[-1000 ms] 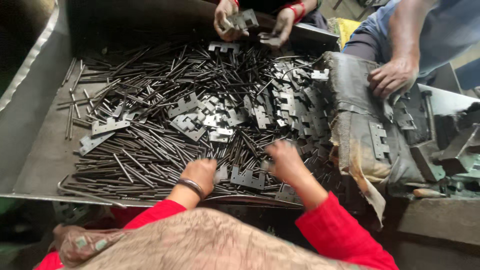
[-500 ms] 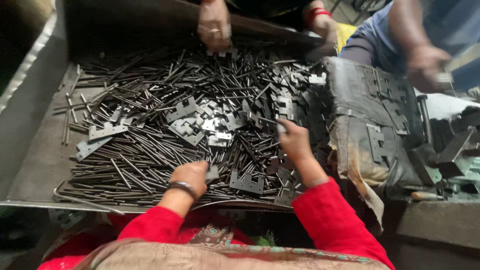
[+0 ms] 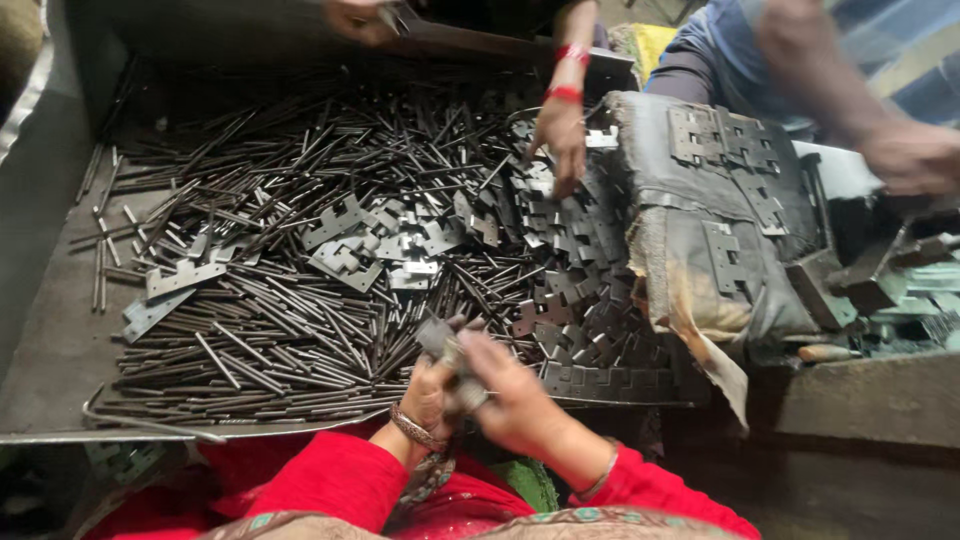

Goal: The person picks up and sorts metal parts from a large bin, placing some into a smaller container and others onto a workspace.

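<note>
My left hand (image 3: 428, 388) and my right hand (image 3: 507, 392) are together at the near edge of the metal tray (image 3: 55, 345). Between them they grip a small grey hinge piece (image 3: 441, 343), blurred by motion. In front of them lies a thick heap of thin dark metal rods (image 3: 290, 250) mixed with flat notched hinge plates (image 3: 385, 240). My sleeves are red and a bangle shows on each wrist.
Another person's hand (image 3: 562, 135) with red bangles reaches into the hinge plates at the far side. A second co-worker's blurred arm (image 3: 880, 130) is at the right. A worn grey padded block (image 3: 720, 220) with hinge plates on top stands at the right.
My right hand drew back from the pile of hinge plates to the near edge and met my left hand around a hinge piece. The far person's hand came down into the plates.
</note>
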